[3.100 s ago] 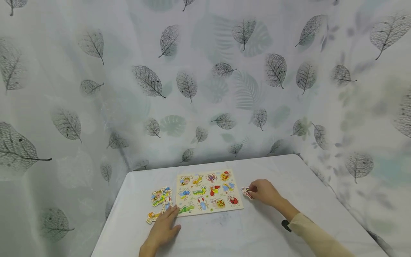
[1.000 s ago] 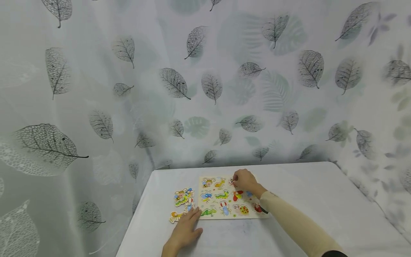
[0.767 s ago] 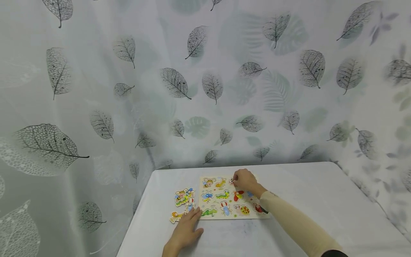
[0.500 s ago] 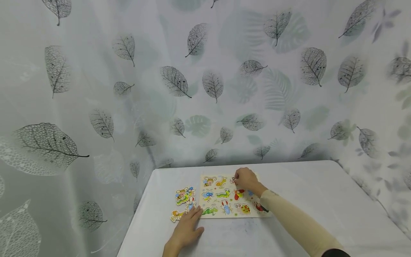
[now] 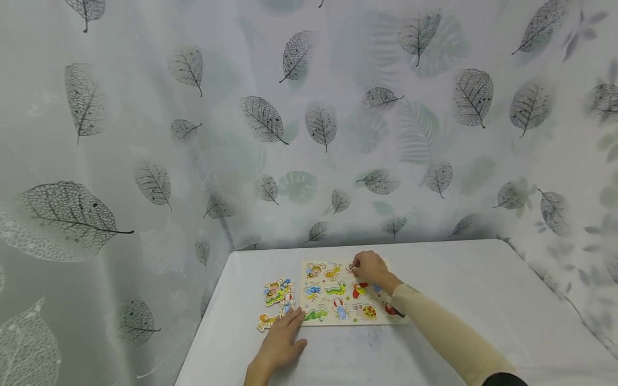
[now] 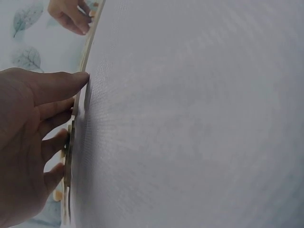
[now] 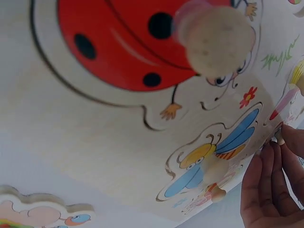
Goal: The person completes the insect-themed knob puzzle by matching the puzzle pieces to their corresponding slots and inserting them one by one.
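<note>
My right hand (image 5: 372, 268) pinches a striped spider puzzle piece (image 5: 351, 269) at the top row of the wooden insect puzzle board (image 5: 333, 324); the fingers hide most of it. In the right wrist view, the fingertips close on a small knob beyond a blue-winged insect piece (image 7: 185, 178) and a ladybug piece (image 7: 118, 52), both with wooden knobs. My left hand (image 5: 280, 343) lies with fingers extended at the board's lower left corner. In the left wrist view, its thumb (image 6: 61, 88) touches the board's edge. Beside it is a loose orange-striped insect piece (image 5: 265, 321).
Left of the board, several loose pieces, including a bee piece (image 5: 273, 292), lie overlapping on the white-covered table (image 5: 454, 279). Another loose piece (image 7: 42, 213) lies off the board in the right wrist view. A leaf-patterned curtain (image 5: 309, 161) surrounds the table.
Three seconds ago my right hand held the spider piece off the board's right side; it moved left onto the top row, then stayed there. The head view turned left. My left hand stayed at the corner.
</note>
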Demonstrator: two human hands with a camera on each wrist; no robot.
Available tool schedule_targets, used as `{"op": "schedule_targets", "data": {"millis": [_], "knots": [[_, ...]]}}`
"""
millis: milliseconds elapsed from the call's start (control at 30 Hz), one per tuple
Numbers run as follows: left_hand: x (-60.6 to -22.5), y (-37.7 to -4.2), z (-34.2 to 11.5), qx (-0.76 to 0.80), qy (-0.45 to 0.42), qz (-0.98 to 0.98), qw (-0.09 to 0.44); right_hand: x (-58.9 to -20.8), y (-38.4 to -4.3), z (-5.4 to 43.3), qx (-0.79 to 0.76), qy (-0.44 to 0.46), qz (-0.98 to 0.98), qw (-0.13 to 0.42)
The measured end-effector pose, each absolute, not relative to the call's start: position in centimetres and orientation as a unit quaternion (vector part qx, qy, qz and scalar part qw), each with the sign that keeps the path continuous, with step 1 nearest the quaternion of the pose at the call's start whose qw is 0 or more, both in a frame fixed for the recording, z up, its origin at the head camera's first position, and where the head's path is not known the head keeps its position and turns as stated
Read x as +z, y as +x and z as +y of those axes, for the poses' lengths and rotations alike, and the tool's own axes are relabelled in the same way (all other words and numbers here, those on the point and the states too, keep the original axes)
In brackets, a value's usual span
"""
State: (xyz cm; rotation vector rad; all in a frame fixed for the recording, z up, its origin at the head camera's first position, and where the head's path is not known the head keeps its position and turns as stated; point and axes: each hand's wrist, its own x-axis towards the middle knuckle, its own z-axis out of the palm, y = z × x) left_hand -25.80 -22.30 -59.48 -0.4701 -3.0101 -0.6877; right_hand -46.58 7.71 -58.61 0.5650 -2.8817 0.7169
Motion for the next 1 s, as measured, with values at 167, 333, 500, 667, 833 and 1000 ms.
{"op": "schedule_targets", "data": {"millis": [167, 333, 500, 667, 833, 1000], "knots": [[-59.7, -25.9, -21.9, -0.218, -0.158, -0.963, 0.007, -58.8, -46.4, 8.8, 0.247, 0.179, -0.951, 0.043], [-60.1, -26.0, -21.9, -0.217, -0.167, -0.962, 0.017, -58.6, -45.9, 10.3, 0.254, 0.174, -0.951, 0.032], [-60.2, -25.9, -22.0, -0.225, -0.171, -0.959, 0.032, -57.8, -45.1, 12.3, 0.267, 0.157, -0.949, 0.058], [-59.9, -25.8, -22.1, -0.229, -0.173, -0.957, 0.034, -56.9, -44.0, 14.6, 0.266, 0.133, -0.952, 0.068], [-59.5, -25.7, -22.1, -0.238, -0.166, -0.957, 0.019, -56.0, -42.5, 16.9, 0.251, 0.107, -0.96, 0.056], [-59.7, -25.8, -22.1, -0.236, -0.157, -0.959, 0.003, -55.7, -40.6, 18.9, 0.231, 0.098, -0.968, 0.03]]}}
